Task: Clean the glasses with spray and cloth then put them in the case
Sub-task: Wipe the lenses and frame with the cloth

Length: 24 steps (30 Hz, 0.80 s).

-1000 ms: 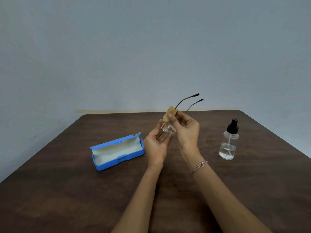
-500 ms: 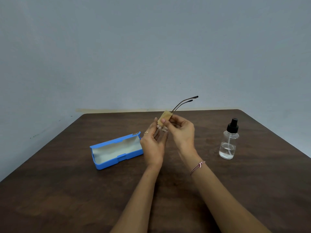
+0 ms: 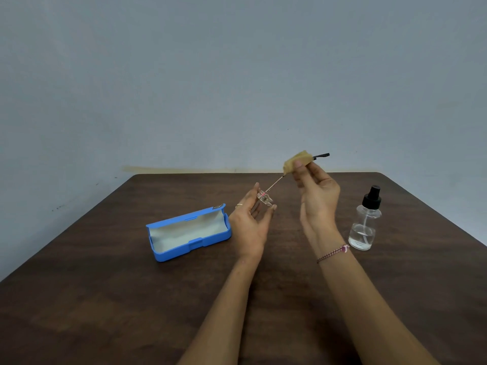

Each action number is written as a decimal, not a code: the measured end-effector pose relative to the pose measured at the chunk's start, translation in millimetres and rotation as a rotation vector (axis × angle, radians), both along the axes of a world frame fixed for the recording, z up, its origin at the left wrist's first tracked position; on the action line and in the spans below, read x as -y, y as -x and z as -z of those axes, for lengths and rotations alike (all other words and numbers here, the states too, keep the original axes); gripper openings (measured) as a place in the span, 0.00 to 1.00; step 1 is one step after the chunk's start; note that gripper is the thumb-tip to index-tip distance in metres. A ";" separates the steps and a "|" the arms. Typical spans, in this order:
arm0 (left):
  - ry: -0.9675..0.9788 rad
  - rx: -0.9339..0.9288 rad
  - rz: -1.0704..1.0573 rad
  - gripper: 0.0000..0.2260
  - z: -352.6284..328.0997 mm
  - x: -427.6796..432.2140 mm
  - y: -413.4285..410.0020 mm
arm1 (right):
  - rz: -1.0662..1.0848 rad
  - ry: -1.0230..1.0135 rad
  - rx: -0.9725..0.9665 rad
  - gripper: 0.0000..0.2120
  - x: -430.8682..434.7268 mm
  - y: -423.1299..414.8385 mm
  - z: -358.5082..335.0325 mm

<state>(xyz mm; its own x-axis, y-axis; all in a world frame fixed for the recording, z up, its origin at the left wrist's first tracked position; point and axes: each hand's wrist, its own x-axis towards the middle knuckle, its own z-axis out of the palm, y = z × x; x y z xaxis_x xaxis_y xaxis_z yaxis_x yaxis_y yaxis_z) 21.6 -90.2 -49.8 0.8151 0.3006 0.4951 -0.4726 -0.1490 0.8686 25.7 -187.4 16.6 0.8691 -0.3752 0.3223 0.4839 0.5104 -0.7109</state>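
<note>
1. One open case (image 3: 188, 233) lies just left of the left hand (image 3: 250, 222), whose fingertips pinch the lens end of the one pair of glasses (image 3: 264, 200).
2. The right hand (image 3: 319, 204) pinches one cloth (image 3: 297, 162) round a temple: wiping, seemingly; next, fold the temples.
3. One spray bottle (image 3: 365, 222) stands right of those fingers.

A matt dark wood-grain surface (image 3: 105, 299), a glossy blue plastic case (image 3: 193, 245), a clear bottle (image 3: 363, 230) and a tan soft cloth (image 3: 296, 162) were seen.
</note>
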 end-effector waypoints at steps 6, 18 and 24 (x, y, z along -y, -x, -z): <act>-0.022 0.008 0.019 0.28 1.6 0.6 0.7 | -0.061 -0.279 0.045 0.03 13.3 -0.8 -6.8; -0.017 0.024 -0.015 0.28 -0.9 -3.5 1.4 | -0.189 -0.086 -0.055 0.04 -5.1 4.7 2.8; -0.016 -0.002 0.021 0.27 0.6 -2.5 1.6 | -0.115 -0.230 -0.024 0.02 16.5 -2.6 -2.2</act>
